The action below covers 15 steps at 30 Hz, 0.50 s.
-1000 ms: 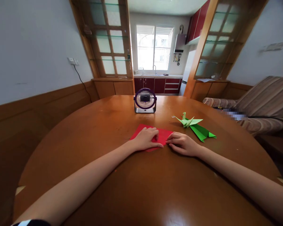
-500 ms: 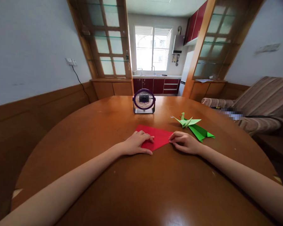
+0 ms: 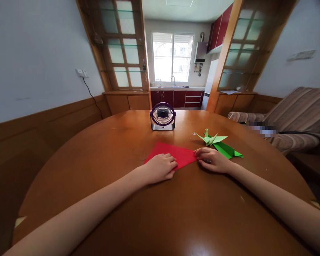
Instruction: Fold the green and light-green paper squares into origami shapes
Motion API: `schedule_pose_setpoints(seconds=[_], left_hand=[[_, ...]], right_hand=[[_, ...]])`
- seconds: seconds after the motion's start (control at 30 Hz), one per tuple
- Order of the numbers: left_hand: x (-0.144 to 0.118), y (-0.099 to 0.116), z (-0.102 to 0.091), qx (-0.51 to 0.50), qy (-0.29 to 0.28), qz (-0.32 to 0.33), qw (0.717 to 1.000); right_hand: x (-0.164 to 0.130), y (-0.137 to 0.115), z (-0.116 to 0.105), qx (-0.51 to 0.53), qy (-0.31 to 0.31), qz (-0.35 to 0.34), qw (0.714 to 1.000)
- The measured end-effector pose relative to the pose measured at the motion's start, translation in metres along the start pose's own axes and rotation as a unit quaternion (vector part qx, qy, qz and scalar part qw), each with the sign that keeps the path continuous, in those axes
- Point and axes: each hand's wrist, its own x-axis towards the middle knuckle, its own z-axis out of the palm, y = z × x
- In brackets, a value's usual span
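Since before, the left hand [image 3: 161, 167] slides to 7 o'clock, flat on the red paper [image 3: 176, 154]; the right hand [image 3: 212, 160] pins its 3 o'clock corner to the bench [image 3: 122, 142].

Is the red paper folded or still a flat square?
Folded: the red paper lies flat as a triangle, left hand and right hand pressing its edges.

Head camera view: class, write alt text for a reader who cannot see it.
Two bare hands, left hand and right hand, press a folded red paper flat on a round wooden table. Green folded paper shapes and a small fan sit beyond.
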Motion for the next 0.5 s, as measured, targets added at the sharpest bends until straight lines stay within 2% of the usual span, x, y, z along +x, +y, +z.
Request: schedule_pose_setpoints(seconds=[0.23, 0.4, 0.5], left_hand=[[0.003, 0.003, 0.004, 0.133, -0.057, -0.033, 0.989], [0.002, -0.004, 0.006, 0.159, -0.036, -0.061, 0.985], [-0.001, -0.009, 0.007, 0.163, -0.026, -0.049, 0.985]], right_hand=[[0.006, -0.012, 0.001, 0.050, -0.008, -0.005, 0.999], [0.014, -0.034, 0.005, 0.077, -0.021, -0.046, 0.996], [0.017, -0.046, 0.008, 0.117, -0.025, -0.047, 0.992]])
